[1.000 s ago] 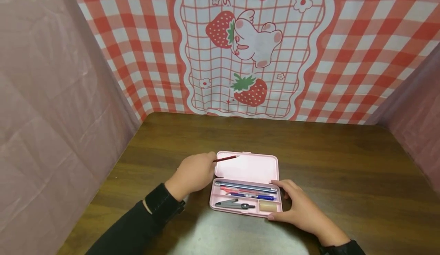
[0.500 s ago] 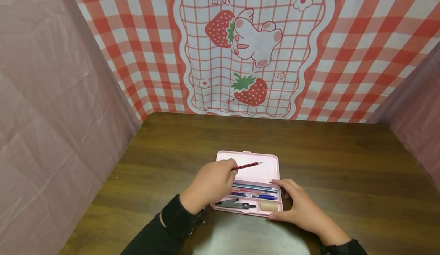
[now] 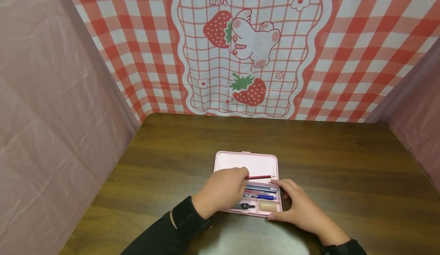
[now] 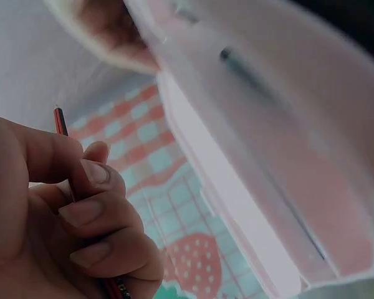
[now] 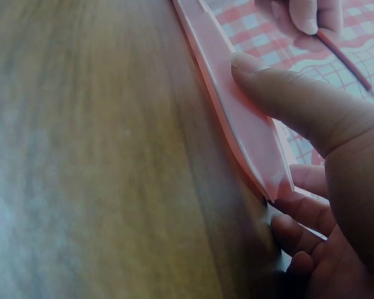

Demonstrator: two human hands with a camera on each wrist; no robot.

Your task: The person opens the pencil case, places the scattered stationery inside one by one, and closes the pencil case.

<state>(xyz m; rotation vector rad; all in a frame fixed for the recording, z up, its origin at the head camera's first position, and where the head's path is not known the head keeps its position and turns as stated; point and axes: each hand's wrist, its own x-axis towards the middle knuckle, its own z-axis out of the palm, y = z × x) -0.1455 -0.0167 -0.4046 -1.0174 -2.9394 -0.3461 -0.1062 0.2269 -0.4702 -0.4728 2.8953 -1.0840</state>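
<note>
My left hand (image 3: 225, 188) grips a red-and-black pencil (image 3: 260, 177) above an opened pink pencil case (image 3: 254, 163). The pencil's sharpened tip points right, near the hinge line. In the left wrist view, curled fingers (image 4: 109, 215) wrap the pencil shaft (image 4: 60, 121). My right hand (image 3: 302, 209) holds the case's right end, thumb on the front wall and fingers at the back; the right wrist view shows the thumb (image 5: 280, 87) on the pink wall (image 5: 255, 140). Inside lie a blue pen (image 3: 266, 197), other pens, a grey compass (image 3: 245, 206) and a tan eraser-like block (image 3: 268, 206). My left hand hides the case's left part.
The case lies on a brown wooden table (image 3: 330, 159). A red-and-white checked cloth with strawberries (image 3: 249, 91) hangs behind it. Pink cloth (image 3: 62, 113) hangs at the left, and more pink cloth (image 3: 412, 121) at the right.
My left hand has carried the pencil rightward and nearer to me, from the lid's left edge to over the case's middle. The right hand has stayed on the case's right end.
</note>
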